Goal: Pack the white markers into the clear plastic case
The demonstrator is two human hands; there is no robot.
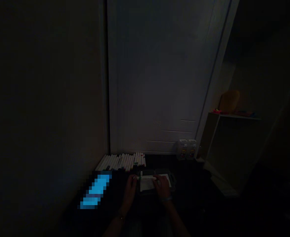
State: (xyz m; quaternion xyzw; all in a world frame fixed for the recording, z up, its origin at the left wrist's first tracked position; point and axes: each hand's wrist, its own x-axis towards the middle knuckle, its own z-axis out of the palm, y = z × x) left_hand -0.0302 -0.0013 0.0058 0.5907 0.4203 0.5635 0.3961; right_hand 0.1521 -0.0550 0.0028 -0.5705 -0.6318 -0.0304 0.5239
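A white marker (148,177) with a green part near its left end lies level between my two hands. My left hand (130,185) pinches its left end. My right hand (162,186) is closed round the right end, with a band on the wrist. Beneath the marker is a shallow clear plastic case (172,184) with white paper or card (147,186) in it. Along its left side lies another slim white piece, hard to make out in the dark. Deep shadow blurs the finger details.
A row of several white markers (121,162) lies behind my left hand. A blurred, bright blue screen (97,191) is at the left. Two clear containers (182,149) stand by the pale door (155,82). A shelf unit (234,116) stands at the right.
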